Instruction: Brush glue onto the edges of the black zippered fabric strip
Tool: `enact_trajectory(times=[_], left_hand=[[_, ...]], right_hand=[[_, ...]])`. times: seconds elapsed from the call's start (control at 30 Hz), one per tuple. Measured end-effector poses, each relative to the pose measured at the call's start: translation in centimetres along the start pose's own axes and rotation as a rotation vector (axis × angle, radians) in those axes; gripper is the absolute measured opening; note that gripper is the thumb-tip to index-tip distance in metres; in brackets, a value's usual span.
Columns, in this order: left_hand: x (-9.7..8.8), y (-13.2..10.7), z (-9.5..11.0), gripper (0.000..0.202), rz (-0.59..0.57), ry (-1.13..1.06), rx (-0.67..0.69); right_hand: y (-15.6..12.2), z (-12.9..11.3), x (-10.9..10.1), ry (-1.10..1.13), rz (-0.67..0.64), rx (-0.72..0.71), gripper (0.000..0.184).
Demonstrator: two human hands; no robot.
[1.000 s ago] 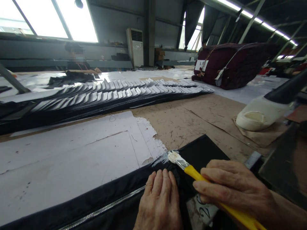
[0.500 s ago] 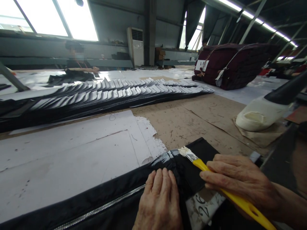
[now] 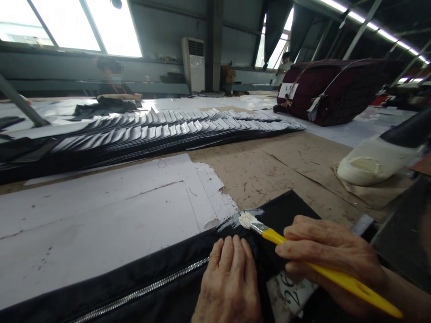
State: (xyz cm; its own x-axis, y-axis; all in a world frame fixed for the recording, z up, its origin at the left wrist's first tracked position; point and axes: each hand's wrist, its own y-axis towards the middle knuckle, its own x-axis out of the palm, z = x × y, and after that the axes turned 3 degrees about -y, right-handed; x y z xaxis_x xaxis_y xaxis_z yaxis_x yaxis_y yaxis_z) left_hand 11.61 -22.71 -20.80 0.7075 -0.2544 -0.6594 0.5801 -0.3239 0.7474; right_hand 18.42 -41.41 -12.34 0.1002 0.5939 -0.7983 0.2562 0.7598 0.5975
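My right hand (image 3: 332,262) grips a yellow-handled brush (image 3: 303,258) whose white, glue-laden bristles touch the far edge of a black fabric piece (image 3: 286,211). White glue is smeared along that edge. My left hand (image 3: 230,282) lies flat, fingers together, pressing the black fabric down just beside the brush tip. A silver zipper (image 3: 141,294) runs through the fabric to the left of that hand. A white tag with printed numbers (image 3: 291,294) lies between my hands.
Torn white paper (image 3: 101,211) covers the brown board table (image 3: 269,170). A long row of overlapped black pieces (image 3: 151,134) lies behind. A white tub (image 3: 367,166) sits at right, a dark red bundle (image 3: 336,89) beyond. A person (image 3: 112,87) works at the far left.
The brush tip swept right along the fabric edge and then came back left to the glue smear. My left hand stayed pressed on the fabric.
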Motion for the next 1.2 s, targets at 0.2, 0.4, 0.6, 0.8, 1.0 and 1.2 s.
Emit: enact_trajectory(times=[0.2, 0.4, 0.6, 0.8, 1.0, 1.2], left_hand=[[0.0, -0.1, -0.1, 0.037, -0.002, 0.009, 0.001], [-0.1, -0.1, 0.0, 0.037, -0.016, 0.006, 0.003], [-0.5, 0.1, 0.3, 0.038, -0.055, 0.008, -0.047], [-0.5, 0.1, 0.2, 0.038, -0.063, 0.002, -0.040], [-0.3, 0.0, 0.0, 0.037, -0.046, -0.010, -0.013], [-0.3, -0.1, 0.2, 0.037, -0.046, -0.002, -0.030]], right_hand=[[0.7, 0.9, 0.1, 0.179, 0.228, 0.442, 0.008], [0.7, 0.4, 1.1, 0.297, 0.249, 0.558, 0.005], [-0.2, -0.1, 0.5, 0.329, 0.271, 0.851, 0.018], [0.1, 0.2, 1.3, 0.565, 0.369, 1.030, 0.031], [1.1, 0.4, 1.1, 0.512, 0.410, 0.990, 0.030], [1.6, -0.2, 1.7, 0.426, 0.293, 0.836, 0.022]])
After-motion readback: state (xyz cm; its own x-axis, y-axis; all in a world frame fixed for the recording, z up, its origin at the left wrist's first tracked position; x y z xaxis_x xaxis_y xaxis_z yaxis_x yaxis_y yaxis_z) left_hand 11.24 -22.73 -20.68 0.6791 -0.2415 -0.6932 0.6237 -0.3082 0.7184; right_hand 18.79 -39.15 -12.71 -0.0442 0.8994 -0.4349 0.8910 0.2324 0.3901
